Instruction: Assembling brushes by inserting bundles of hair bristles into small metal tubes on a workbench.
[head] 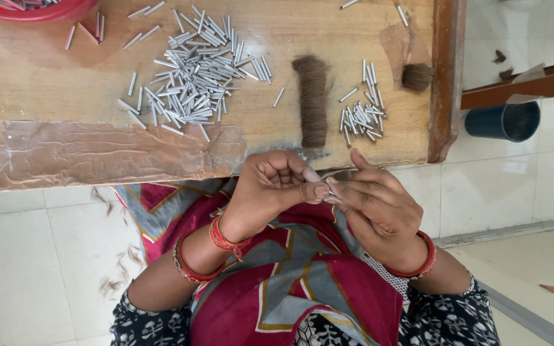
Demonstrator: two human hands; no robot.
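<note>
My left hand (270, 192) and my right hand (376, 208) meet fingertip to fingertip just below the edge of the wooden table (33, 77), above my lap. Between them both pinch a small silver metal tube (331, 188), mostly hidden by the fingers. Red bangles ring both wrists. On the table just beyond the hands lies a dark brown bundle of bristles (311, 99). A small pile of metal tubes (361, 114) sits to its right and a large loose pile of metal tubes (193, 70) to its left.
A small brown tuft (417, 77) lies near the table's right rim. A red bowl (33, 8) shows at the top left and a dark blue cup (504, 120) stands right of the table. Brown tape (110, 150) covers the table's near edge. Hair scraps litter the tiled floor (117, 275).
</note>
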